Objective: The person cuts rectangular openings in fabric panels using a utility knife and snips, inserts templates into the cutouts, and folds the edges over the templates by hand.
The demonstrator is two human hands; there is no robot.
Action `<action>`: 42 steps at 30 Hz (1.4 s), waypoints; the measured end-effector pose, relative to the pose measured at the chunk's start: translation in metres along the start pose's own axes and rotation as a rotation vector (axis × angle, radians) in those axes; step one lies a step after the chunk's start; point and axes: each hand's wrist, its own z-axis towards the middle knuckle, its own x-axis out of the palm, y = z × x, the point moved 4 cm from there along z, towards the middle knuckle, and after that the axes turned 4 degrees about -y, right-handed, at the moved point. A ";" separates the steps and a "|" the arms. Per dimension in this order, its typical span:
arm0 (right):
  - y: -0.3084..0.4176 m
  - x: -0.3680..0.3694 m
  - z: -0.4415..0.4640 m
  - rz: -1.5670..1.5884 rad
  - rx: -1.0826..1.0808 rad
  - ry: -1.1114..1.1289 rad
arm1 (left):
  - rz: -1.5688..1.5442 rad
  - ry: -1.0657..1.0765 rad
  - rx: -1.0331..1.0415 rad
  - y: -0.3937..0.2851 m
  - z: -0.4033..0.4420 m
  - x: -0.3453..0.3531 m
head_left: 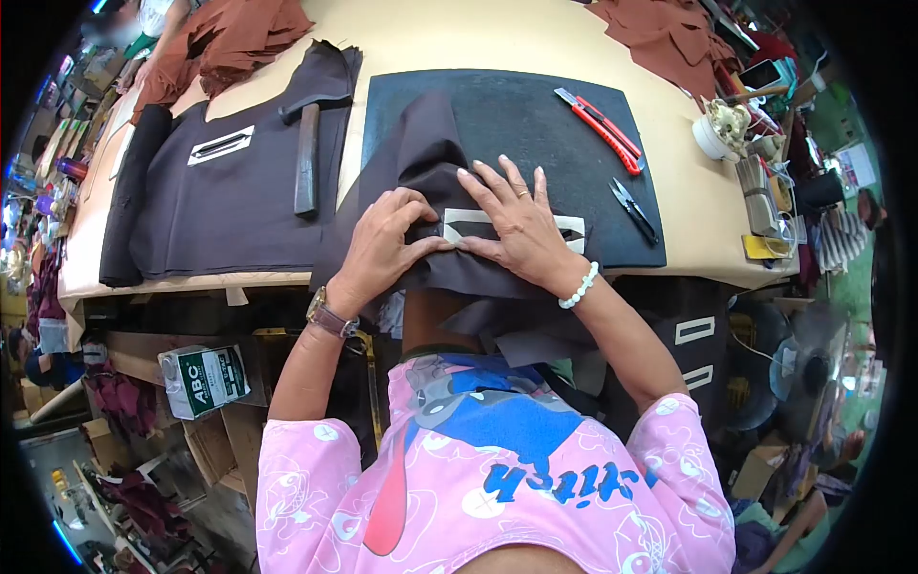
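Dark fabric [430,143] lies partly bunched over the black cutting mat [535,105]. On it is a white rectangular piece with a dark slot [572,226]. My left hand [387,234] pinches the fabric at the white piece's left end, thumb and fingers close together. My right hand [512,230] lies over the middle of the white piece, fingers spread, its thumb meeting my left thumb at the piece's lower left edge.
A hammer [306,163] rests on another dark fabric panel [220,220] at left. A red box cutter [602,132] and small snips [633,210] lie on the mat's right side. A white cup [712,139] stands at far right, near brown fabric scraps [665,43].
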 end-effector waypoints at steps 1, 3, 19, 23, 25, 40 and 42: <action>0.000 -0.004 0.000 0.018 -0.005 0.014 | 0.003 -0.009 0.002 0.000 -0.001 0.000; -0.002 -0.014 0.006 0.077 -0.014 0.003 | 0.019 -0.025 0.014 -0.001 -0.003 0.000; -0.021 -0.071 0.151 1.446 0.380 -0.567 | 0.463 -0.575 -0.034 -0.090 0.037 -0.010; -0.036 -0.096 0.122 1.695 0.456 -0.733 | 0.639 -0.645 -0.009 -0.081 0.074 -0.003; -0.059 -0.094 0.105 1.692 0.522 -0.718 | 0.675 -0.653 0.058 -0.082 0.083 -0.003; -0.143 -0.119 -0.093 0.018 0.715 -0.838 | 0.268 0.000 0.220 -0.043 0.050 0.050; -0.115 -0.129 -0.080 -0.280 0.481 -0.722 | 0.157 0.062 0.157 -0.039 0.049 0.047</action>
